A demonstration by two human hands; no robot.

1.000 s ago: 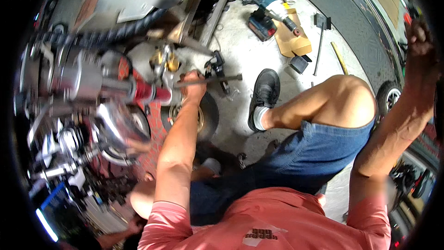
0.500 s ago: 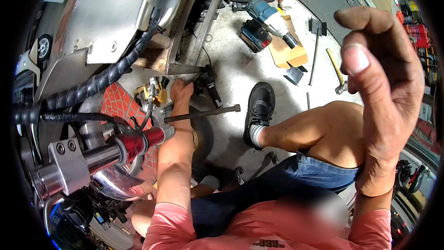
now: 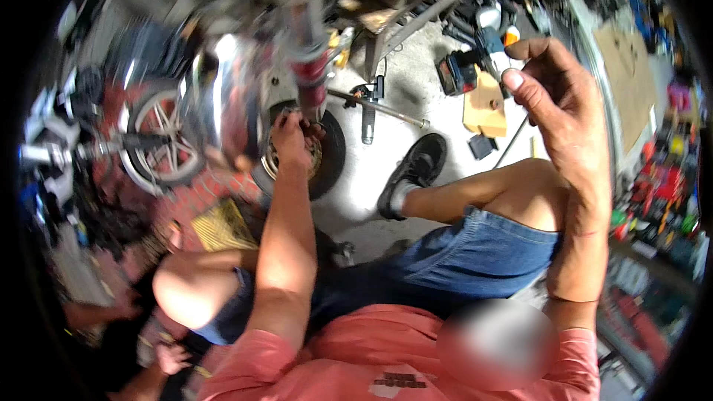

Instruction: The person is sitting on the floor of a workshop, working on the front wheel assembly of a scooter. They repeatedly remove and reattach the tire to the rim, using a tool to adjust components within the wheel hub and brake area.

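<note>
Left hand low by the fork, metal rod slanting off rightward, right hand raised.
From my end, the left hand's fingers look curled and blurred over the small wheel; I can't tell whether they pinch anything. I see the rod just right of them, its long axis running from the fork rightward and slightly toward the wearer, knobbed end outward. Farther right, the right hand has thumb and forefinger spread.
</note>
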